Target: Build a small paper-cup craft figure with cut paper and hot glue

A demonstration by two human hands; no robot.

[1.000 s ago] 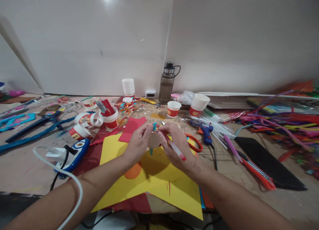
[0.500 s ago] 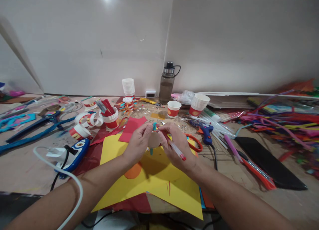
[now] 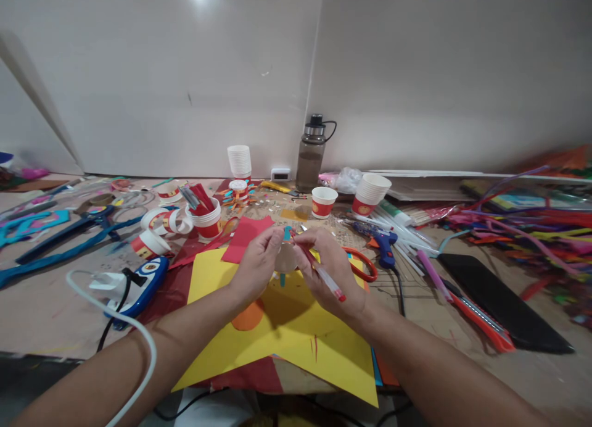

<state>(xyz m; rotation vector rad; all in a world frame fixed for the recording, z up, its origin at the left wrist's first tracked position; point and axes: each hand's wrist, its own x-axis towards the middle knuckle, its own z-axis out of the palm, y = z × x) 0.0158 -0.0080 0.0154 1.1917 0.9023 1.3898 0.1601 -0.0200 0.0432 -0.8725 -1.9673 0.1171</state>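
Observation:
My left hand [image 3: 259, 254] has its fingers closed on the edge of a round, pale disc-like piece [image 3: 287, 259] with teal tabs at its top and bottom. In my right hand [image 3: 326, 266] is a red pen [image 3: 329, 281], its red-capped end toward me and its tip by the upper teal tab. Fingers partly cover the tip and the piece. Both hands are above yellow paper [image 3: 296, 328], on which an orange paper circle [image 3: 248, 316] lies, left of centre. A red paper sheet [image 3: 245, 236] is just beyond my left hand.
Red-handled scissors [image 3: 363, 265] and a blue glue gun [image 3: 385, 248] lie to the right, with a cutter [image 3: 483, 319] and a black phone [image 3: 502, 303]. Paper cups [image 3: 324, 202] and a bottle [image 3: 311, 155] stand behind. A white cable [image 3: 148, 347] crosses my left forearm.
The view has shifted very slightly. Both hands keep nearly the same pose, and the pen's tip stays by the upper teal tab.

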